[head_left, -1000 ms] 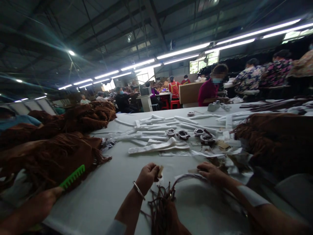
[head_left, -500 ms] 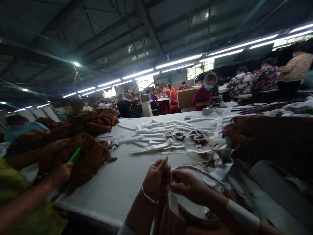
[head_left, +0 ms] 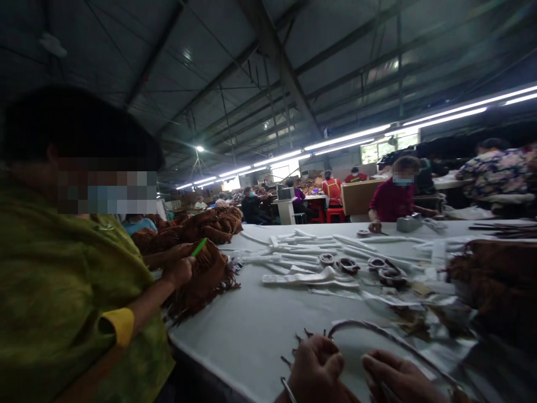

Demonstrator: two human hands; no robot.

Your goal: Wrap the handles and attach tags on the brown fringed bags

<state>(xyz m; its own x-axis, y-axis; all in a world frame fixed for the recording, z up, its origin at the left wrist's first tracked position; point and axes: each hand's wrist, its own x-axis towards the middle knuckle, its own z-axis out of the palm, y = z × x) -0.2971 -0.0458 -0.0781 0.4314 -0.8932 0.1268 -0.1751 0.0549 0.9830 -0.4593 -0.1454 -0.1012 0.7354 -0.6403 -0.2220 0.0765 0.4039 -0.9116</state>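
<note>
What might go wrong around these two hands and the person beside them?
The dark curved strap arcs just beyond the left hand and right hand, so a finger might snag it.

The long white strips lie loosely among small dark-and-white coils; a careless sweep could tangle them.

The bright green comb, held by the neighbouring person at the brown fringed material, might catch and pull strands.

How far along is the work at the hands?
Done: perhaps the curved strap, which already holds an arch. In hand: left hand at the brown strands; right hand apart from it, its hold unclear. Remaining: perhaps the white strips, lying loose on the table.
</note>
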